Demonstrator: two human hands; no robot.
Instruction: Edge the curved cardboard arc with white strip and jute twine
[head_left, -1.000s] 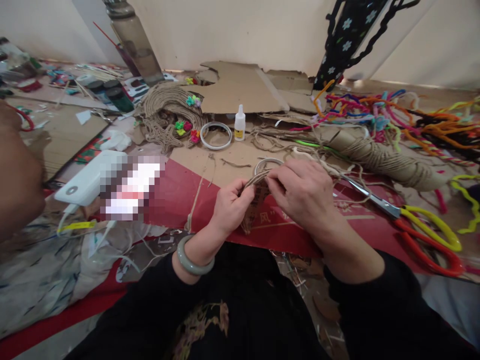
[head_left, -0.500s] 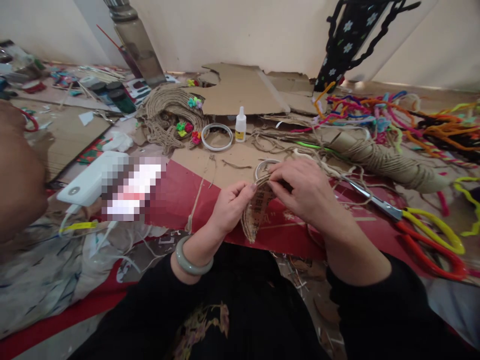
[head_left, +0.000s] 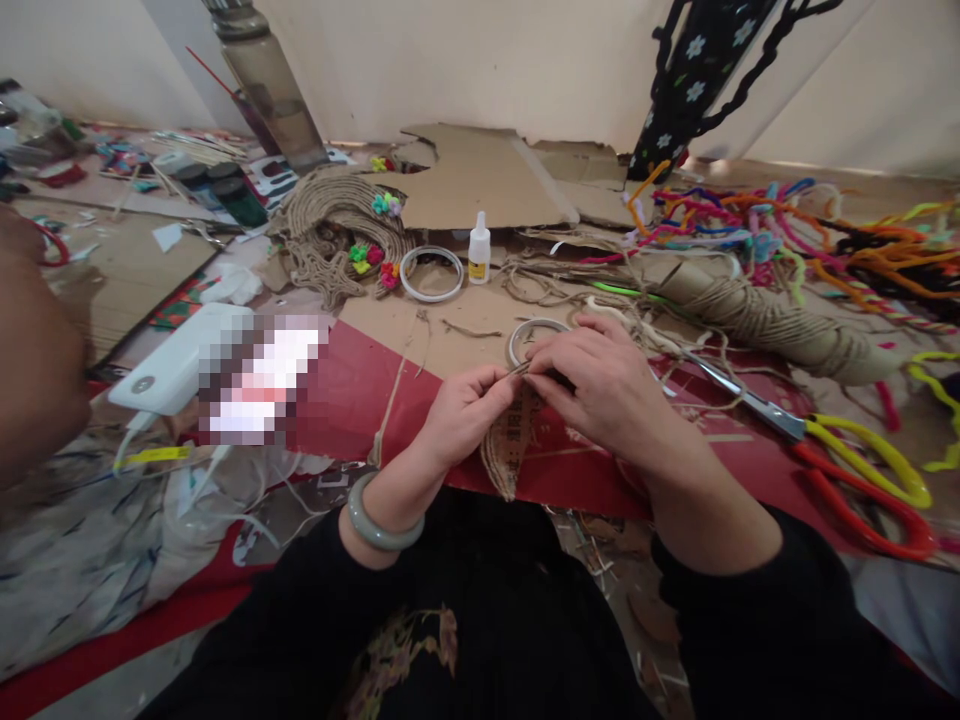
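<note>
Both hands meet over a cardboard piece edged with twine [head_left: 504, 455], its printed face partly showing below the fingers. My left hand [head_left: 469, 405] pinches its upper edge between thumb and fingers. Close beside it, my right hand [head_left: 600, 375] has thumb and forefinger closed on the twine at the same edge; the fingers hide the exact grip. Just behind the fingertips lies a roll of tape [head_left: 521, 335]. A small white glue bottle [head_left: 479, 250] stands upright farther back, next to another tape roll [head_left: 433, 273].
Scissors [head_left: 780, 415] with yellow and red handles lie at right, below a twine spool [head_left: 780, 325] and tangled pipe cleaners [head_left: 795, 230]. A white power bank [head_left: 180, 360] and a blurred-out phone [head_left: 262, 385] are at left. Another person's arm [head_left: 37, 350] reaches in at far left.
My right hand's fingertips have shifted slightly left and down, closer to my left hand. The twine-edged cardboard piece has tilted a little, its lower tip moving down and right.
</note>
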